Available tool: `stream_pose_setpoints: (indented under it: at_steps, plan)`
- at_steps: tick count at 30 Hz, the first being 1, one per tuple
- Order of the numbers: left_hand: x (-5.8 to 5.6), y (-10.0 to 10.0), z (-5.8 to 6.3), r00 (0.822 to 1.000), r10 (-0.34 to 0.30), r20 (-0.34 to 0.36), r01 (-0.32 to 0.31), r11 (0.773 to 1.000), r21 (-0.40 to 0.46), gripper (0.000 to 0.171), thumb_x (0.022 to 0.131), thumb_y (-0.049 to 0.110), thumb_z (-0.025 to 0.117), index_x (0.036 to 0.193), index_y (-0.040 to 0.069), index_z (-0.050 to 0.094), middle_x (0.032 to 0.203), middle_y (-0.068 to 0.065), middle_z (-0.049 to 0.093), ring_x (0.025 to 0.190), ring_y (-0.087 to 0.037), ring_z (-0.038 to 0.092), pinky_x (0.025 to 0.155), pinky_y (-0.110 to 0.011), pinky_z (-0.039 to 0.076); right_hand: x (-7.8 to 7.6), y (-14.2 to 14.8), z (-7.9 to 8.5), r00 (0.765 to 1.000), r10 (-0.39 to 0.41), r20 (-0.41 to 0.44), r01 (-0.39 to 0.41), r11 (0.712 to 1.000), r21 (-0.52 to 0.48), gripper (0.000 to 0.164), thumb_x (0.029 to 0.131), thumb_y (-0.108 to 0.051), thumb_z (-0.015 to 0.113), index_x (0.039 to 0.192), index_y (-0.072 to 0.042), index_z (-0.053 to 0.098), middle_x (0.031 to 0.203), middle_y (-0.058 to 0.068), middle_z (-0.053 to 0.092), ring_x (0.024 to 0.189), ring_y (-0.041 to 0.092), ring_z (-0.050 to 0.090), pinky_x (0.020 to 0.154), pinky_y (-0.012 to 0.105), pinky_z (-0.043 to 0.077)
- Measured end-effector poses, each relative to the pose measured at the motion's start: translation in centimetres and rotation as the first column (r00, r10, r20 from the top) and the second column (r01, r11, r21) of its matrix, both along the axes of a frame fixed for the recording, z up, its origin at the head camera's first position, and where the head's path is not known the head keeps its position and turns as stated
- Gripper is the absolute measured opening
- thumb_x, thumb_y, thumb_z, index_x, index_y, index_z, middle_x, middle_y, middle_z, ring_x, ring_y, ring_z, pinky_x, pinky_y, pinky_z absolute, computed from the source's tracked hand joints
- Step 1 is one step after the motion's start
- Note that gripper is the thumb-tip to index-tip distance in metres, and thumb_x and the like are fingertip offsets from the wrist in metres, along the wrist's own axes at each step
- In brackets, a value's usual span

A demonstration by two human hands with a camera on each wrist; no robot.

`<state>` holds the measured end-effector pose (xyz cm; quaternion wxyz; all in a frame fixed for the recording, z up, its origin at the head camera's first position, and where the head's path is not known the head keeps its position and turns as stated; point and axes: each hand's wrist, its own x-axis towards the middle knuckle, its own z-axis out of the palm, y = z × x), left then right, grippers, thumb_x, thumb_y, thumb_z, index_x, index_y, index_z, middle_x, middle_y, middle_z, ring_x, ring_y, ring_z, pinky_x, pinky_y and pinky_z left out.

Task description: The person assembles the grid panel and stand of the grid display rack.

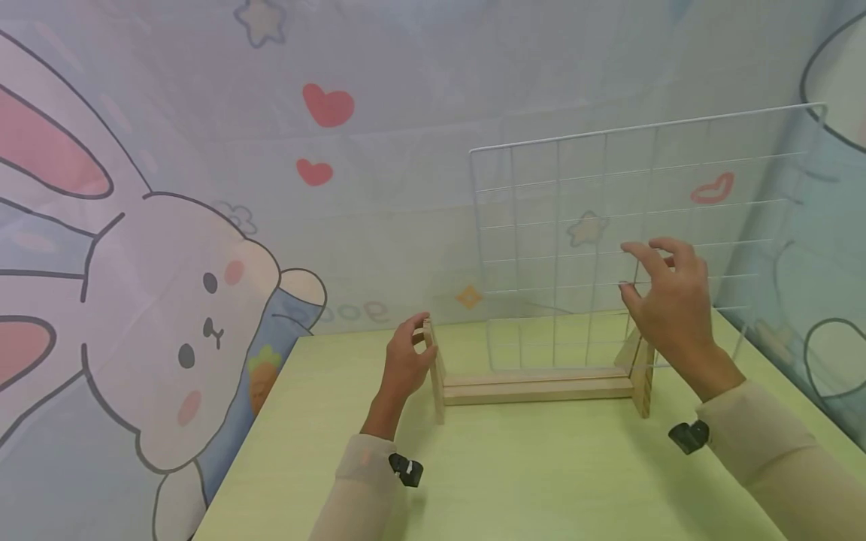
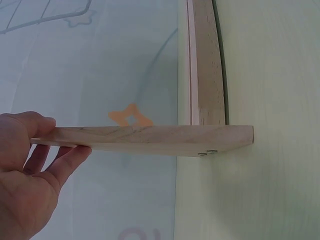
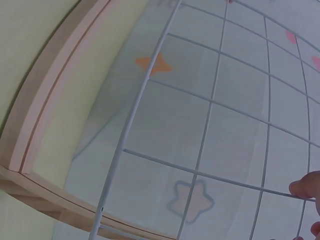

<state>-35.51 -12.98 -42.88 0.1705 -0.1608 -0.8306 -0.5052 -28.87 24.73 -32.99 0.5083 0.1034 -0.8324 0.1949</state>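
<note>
Two bare hands are at work near the far edge of a smooth yellow-green table [image 1: 528, 466]. A pale, fine-grained wooden stand [image 1: 537, 391] rests there: two flat narrow boards joined by a straight grooved crossbar, its long axis roughly parallel to that far edge. Two small round fastenings [image 2: 207, 152] show low on the left board [image 2: 150, 137]. The left hand [image 1: 406, 361] pinches this board's top between thumb and fingers. The right hand [image 1: 670, 300], thumb and fingers curled, grips a rectangular grid of thin white wire [image 1: 599, 216]. The grid is upright above the stand, its long axis running left to right, its right end reaching past the right board [image 1: 643, 376]. Whether its bottom wire touches the crossbar, I cannot tell.
</note>
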Motion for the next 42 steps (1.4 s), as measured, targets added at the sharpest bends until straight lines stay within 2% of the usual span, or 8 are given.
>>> stream_pose_setpoints:
  at_steps: [7,14,20,28,35,42]
  plan:
    - [0.1,0.0,0.1,1.0,0.006,0.004,-0.005,1.0,-0.006,0.057,0.09,-0.001,0.067,0.145,0.006,0.052,0.138,-0.018,0.058,0.122,-0.038,0.065,0.091,-0.046,0.06,-0.4,-0.9,1.4,1.0,-0.01,0.007,0.01,1.0,-0.018,0.052,0.081,0.002,0.078,0.13,-0.008,0.064,0.129,0.029,0.054,0.097,0.047,0.055,0.08,0.062,0.044]
    - [0.1,-0.2,0.1,1.0,0.0,-0.017,0.0,1.0,-0.006,0.056,0.089,-0.002,0.067,0.143,0.004,0.053,0.136,-0.02,0.058,0.12,-0.041,0.065,0.091,-0.047,0.06,-0.7,-1.6,2.2,1.0,-0.014,0.021,0.015,0.999,-0.047,0.052,0.083,0.0,0.077,0.133,-0.009,0.062,0.132,0.028,0.052,0.1,0.047,0.055,0.078,0.063,0.046]
    - [0.2,0.1,-0.1,1.0,-0.004,0.0,0.004,1.0,-0.01,0.056,0.089,-0.001,0.067,0.143,0.006,0.053,0.136,-0.018,0.058,0.12,-0.039,0.065,0.088,-0.042,0.061,-0.8,-1.8,2.7,1.0,-0.015,0.012,0.016,0.998,-0.063,0.051,0.084,0.0,0.077,0.132,-0.009,0.063,0.132,0.028,0.052,0.1,0.048,0.054,0.079,0.063,0.046]
    - [0.7,0.5,0.4,1.0,-0.01,0.016,0.011,1.0,-0.022,0.056,0.089,0.0,0.066,0.144,0.007,0.053,0.137,-0.017,0.058,0.121,-0.038,0.065,0.085,-0.044,0.061,-1.2,-2.9,3.9,0.999,-0.008,0.051,0.01,0.998,-0.057,0.05,0.086,-0.001,0.075,0.133,-0.011,0.062,0.136,0.027,0.051,0.104,0.047,0.054,0.08,0.063,0.049]
    - [0.0,0.4,0.0,1.0,-0.006,-0.003,0.006,1.0,-0.014,0.056,0.089,0.001,0.068,0.142,0.008,0.054,0.137,-0.017,0.059,0.12,-0.038,0.066,0.086,-0.044,0.061,-2.0,-4.1,5.0,1.0,0.018,0.021,-0.017,0.998,-0.058,0.049,0.086,-0.002,0.076,0.131,-0.012,0.063,0.134,0.026,0.051,0.102,0.047,0.055,0.078,0.061,0.049]
    - [-0.1,0.4,0.0,1.0,-0.007,-0.009,0.006,1.0,-0.016,0.056,0.089,0.001,0.068,0.143,0.007,0.054,0.136,-0.017,0.059,0.119,-0.037,0.067,0.087,-0.045,0.061,-2.5,-5.3,5.7,0.998,0.027,0.059,-0.023,0.997,-0.069,0.048,0.087,-0.002,0.074,0.133,-0.013,0.063,0.136,0.025,0.051,0.104,0.046,0.053,0.079,0.06,0.051]
